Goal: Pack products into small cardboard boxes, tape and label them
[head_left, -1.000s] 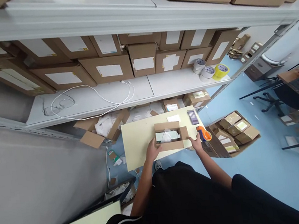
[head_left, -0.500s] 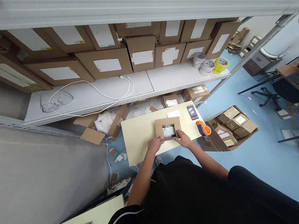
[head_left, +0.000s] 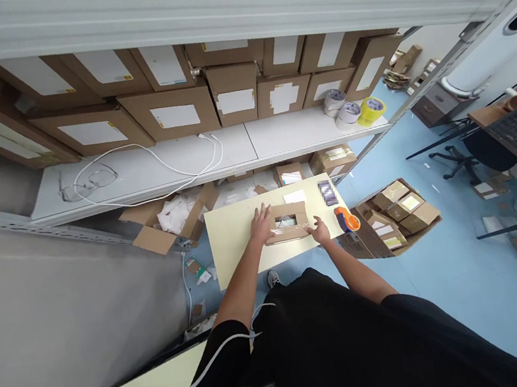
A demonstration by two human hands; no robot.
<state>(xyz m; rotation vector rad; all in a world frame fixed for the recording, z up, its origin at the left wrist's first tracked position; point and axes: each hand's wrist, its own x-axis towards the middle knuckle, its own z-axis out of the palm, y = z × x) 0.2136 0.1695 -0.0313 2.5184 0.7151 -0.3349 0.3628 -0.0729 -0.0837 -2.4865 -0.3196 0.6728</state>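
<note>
A small cardboard box (head_left: 287, 233) lies on the pale yellow table in front of me. Its flaps are partly folded in, framing a rectangular gap where something whitish shows; I cannot make out what it is. Shiny clear tape seems to run along the near flap. My left hand (head_left: 261, 225) rests against the box's left side, fingers spread. At the near right corner, my right hand (head_left: 319, 230) touches the box with its thumb side, fingers apart. Right of that hand lies an orange and blue tape dispenser (head_left: 347, 219).
On the table (head_left: 227, 242), a white paper (head_left: 294, 196) and a dark pixelated item (head_left: 327, 192) lie beyond the box. An open carton of boxes (head_left: 397, 216) stands right on the floor. The shelf (head_left: 280, 139) ahead bears tape rolls (head_left: 348, 115), a white cable and labelled boxes.
My left hand has shifted from the near left corner up along the box's left side, spreading its fingers. The right hand's fingers have opened out at the right corner. The near flap now lies folded inward.
</note>
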